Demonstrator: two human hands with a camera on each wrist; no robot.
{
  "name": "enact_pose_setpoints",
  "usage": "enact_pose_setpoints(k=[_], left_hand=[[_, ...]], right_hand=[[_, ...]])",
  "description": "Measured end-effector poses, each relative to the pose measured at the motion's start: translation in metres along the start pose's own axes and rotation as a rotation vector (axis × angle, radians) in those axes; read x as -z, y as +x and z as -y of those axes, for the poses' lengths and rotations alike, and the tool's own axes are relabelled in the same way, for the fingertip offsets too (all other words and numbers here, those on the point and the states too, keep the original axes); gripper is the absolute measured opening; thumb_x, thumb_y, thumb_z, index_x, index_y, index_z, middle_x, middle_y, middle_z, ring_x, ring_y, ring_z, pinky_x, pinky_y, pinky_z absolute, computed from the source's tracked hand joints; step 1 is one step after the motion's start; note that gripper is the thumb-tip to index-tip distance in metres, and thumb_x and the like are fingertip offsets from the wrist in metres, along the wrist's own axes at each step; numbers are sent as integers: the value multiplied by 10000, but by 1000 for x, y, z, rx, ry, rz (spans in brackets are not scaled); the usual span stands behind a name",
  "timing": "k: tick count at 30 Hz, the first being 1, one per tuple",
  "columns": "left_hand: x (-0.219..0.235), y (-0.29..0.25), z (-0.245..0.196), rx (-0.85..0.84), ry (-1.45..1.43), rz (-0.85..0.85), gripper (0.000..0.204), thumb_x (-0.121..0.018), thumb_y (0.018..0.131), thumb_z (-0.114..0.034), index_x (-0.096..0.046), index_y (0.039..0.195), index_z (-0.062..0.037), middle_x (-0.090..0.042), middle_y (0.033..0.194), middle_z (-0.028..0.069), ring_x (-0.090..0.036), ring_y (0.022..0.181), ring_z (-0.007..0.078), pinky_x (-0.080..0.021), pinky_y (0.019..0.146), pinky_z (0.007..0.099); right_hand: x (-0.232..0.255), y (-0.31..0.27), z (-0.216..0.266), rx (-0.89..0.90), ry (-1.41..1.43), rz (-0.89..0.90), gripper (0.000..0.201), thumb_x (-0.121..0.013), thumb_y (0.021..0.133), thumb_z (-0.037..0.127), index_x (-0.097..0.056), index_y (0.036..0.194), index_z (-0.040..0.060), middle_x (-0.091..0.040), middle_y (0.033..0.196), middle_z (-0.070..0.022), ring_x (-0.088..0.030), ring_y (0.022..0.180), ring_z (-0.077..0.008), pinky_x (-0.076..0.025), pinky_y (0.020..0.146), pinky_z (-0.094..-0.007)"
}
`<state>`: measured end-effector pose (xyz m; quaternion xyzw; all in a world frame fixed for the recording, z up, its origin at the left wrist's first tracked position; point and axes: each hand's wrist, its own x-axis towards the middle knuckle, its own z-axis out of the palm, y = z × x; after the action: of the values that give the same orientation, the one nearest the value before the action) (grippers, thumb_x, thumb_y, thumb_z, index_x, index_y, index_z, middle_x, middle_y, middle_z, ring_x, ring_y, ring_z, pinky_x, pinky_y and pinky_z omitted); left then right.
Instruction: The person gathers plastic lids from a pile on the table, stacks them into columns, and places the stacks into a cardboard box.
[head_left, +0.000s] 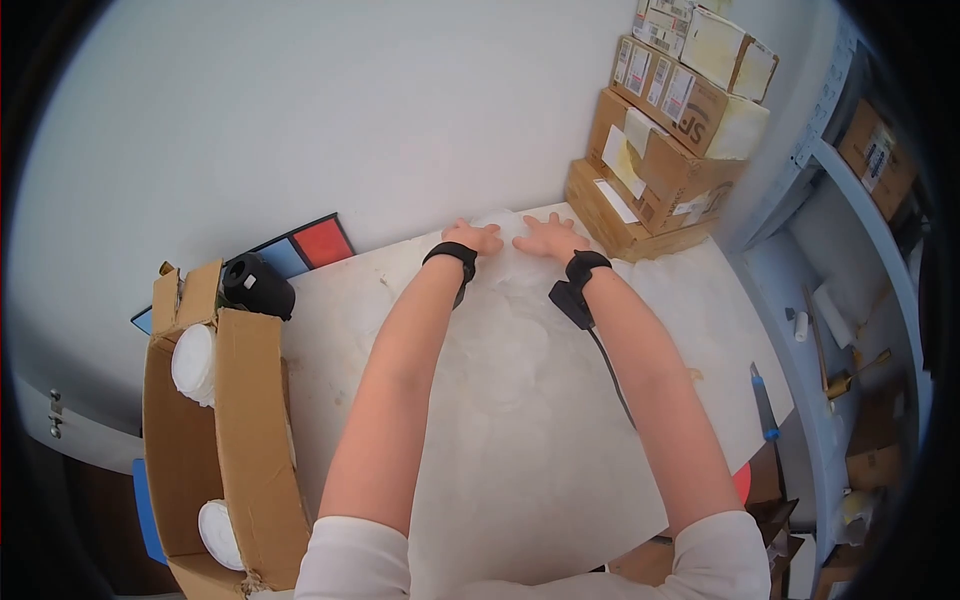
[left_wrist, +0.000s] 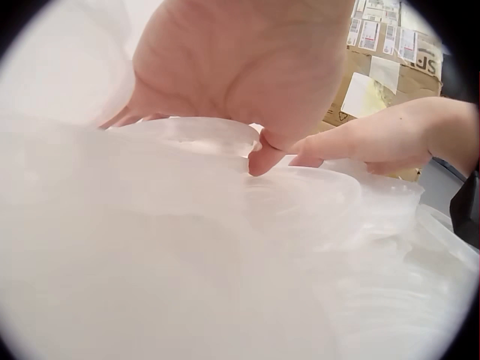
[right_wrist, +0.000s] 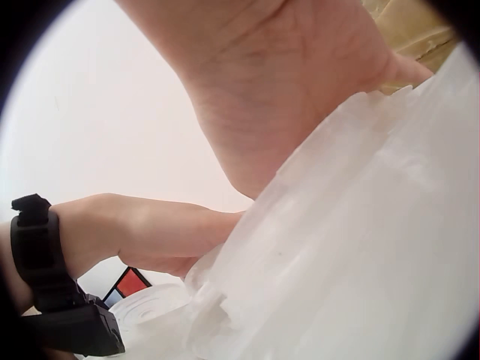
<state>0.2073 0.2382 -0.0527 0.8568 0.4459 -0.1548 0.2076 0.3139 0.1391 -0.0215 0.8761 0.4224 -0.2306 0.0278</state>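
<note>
Translucent white plastic pieces (head_left: 510, 345), some with round rims, cover the middle of the table; their number is hard to tell. At the far end, by the wall, my left hand (head_left: 473, 237) rests on them with fingers spread. My right hand (head_left: 552, 237) touches them just to the right, its fingers also spread. The left wrist view has my left palm (left_wrist: 240, 67) over a rounded plastic edge (left_wrist: 307, 187), thumb bent down. In the right wrist view the plastic (right_wrist: 337, 225) hides most of the fingertips of my right hand (right_wrist: 285, 82).
An opened cardboard box (head_left: 255, 420) with white round tubs (head_left: 194, 362) stands left, beside a black object (head_left: 258, 287) and a red and blue panel (head_left: 321, 243). Stacked cartons (head_left: 655, 165) stand back right. A blue-ended tool (head_left: 765, 402) lies at the right edge, near shelves (head_left: 870, 240).
</note>
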Motion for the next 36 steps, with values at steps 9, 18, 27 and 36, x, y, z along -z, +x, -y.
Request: enact_pose_setpoints(k=[9, 18, 27, 36], left_hand=[[-12, -66, 21, 99, -109, 48, 570, -444, 759, -403, -313, 1313, -426, -94, 1443, 156, -129, 1327, 323, -209, 1053, 421], [-53, -116, 55, 100, -126, 34, 618, -454, 742, -411, -280, 1335, -404, -45, 1453, 167, -127, 1332, 332, -226, 1039, 458], [-54, -260, 35, -70, -238, -688, 667, -529, 747, -411, -311, 1336, -185, -330, 1228, 285, -334, 1135, 445, -360, 907, 497], [-223, -458, 24, -739, 60, -363, 701, -641, 670, -239, -351, 1303, -159, -289, 1227, 272, -283, 1149, 423, -274, 922, 510]], right_hand=[[-36, -44, 18, 85, 57, -62, 704, -485, 741, 504, -255, 1367, 280, -153, 1437, -118, -116, 1318, -349, -233, 946, -625], [-68, -116, 26, 247, -7, -80, 724, -510, 726, 500, -253, 1366, 281, -187, 1416, -133, -167, 1303, -345, -236, 943, -625], [-43, -170, -13, 693, 118, -417, 728, -577, 730, 431, -306, 1342, 147, -370, 1264, -205, -333, 1184, -373, -329, 956, -450], [-106, -302, -109, 1055, -177, -229, 767, -693, 672, 236, -313, 1336, 181, -304, 1317, -188, -283, 1228, -357, -251, 1004, -466]])
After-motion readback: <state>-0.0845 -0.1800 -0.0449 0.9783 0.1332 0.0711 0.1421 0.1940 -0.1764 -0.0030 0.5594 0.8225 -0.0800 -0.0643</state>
